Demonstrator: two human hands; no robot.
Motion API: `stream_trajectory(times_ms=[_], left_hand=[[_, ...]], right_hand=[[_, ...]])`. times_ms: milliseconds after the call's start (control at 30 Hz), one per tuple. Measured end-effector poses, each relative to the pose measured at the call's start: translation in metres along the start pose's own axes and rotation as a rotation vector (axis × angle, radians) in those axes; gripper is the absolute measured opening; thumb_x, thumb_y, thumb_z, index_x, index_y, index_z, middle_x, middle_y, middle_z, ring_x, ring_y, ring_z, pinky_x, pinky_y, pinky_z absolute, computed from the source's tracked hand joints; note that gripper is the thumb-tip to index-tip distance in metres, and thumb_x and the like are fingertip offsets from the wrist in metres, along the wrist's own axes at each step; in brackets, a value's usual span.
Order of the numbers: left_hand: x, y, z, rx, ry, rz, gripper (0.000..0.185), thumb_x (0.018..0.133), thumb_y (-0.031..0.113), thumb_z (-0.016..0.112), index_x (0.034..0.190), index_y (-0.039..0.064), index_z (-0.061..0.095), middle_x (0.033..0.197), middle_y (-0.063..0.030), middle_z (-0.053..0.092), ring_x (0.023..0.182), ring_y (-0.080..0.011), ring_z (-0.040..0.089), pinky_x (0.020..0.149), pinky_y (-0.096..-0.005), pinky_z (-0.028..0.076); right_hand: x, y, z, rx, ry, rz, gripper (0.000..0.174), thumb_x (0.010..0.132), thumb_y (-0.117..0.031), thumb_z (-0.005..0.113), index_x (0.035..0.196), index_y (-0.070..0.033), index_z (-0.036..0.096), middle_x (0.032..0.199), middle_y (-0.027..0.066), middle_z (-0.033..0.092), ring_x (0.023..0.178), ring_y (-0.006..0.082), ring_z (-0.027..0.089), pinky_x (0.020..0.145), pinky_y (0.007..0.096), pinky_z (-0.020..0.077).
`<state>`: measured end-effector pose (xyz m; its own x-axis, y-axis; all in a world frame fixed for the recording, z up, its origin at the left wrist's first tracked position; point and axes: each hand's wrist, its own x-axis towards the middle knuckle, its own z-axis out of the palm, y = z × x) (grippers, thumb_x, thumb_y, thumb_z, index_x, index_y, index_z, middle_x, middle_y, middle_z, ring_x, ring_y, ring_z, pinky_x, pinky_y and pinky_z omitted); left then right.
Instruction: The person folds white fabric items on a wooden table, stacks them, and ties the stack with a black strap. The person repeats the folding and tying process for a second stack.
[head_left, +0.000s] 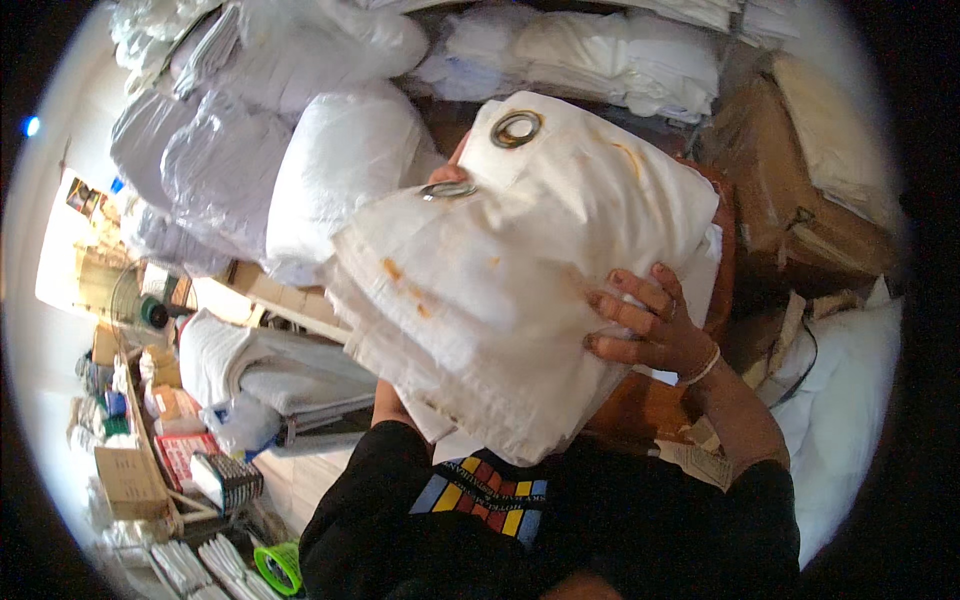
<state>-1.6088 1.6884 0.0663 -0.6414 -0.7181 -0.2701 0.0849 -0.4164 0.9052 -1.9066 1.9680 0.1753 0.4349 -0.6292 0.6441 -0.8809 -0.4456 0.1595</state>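
Observation:
A folded stack of off-white curtain fabric (517, 247) with metal eyelets is held up before my chest. One round eyelet (516, 129) sits near its top edge, and a second eyelet (448, 190) lies lower left of that. Orange-brown stains mark the cloth in several spots. My left hand (448, 172) supports the stack from beneath; only some fingers show past its upper left edge, the rest being hidden. My right hand (637, 319) lies across the right side of the fabric with fingers spread, and wears a ring and a thin wristband.
Plastic-wrapped white linen bundles (345, 165) fill the upper left. More wrapped linens (577, 60) lie on a shelf beyond. A brown wrapped package (765, 150) stands at right. Folded grey towels (292, 367), a fan (154, 307) and a green basket (277, 568) are to the left.

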Motion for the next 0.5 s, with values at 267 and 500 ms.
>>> stream_trajectory(times_ms=[267,500], left_hand=[[0.000,0.015,-0.009,0.069,0.003,0.083,0.083,0.079,0.002,0.071,0.151,-0.001,0.031,0.139,-0.0157,0.055,0.118,-0.0242,0.060,0.101,-0.0359,0.050],[0.074,0.094,0.095,0.307,-0.253,0.411,0.083,0.081,0.002,0.070,0.153,0.002,0.029,0.142,-0.0141,0.053,0.119,-0.0237,0.060,0.102,-0.0358,0.049]], right_hand=[[-0.006,-0.008,0.014,-0.060,-0.019,-0.087,0.032,0.091,-0.031,0.063,0.120,-0.040,0.054,0.139,-0.0041,0.054,0.133,0.0243,0.050,0.121,0.0515,0.0210],[0.011,0.101,-0.086,-0.585,-0.245,-0.061,0.037,0.090,-0.031,0.064,0.126,-0.027,0.060,0.140,0.0026,0.056,0.132,0.0269,0.050,0.108,0.0471,0.0338]])
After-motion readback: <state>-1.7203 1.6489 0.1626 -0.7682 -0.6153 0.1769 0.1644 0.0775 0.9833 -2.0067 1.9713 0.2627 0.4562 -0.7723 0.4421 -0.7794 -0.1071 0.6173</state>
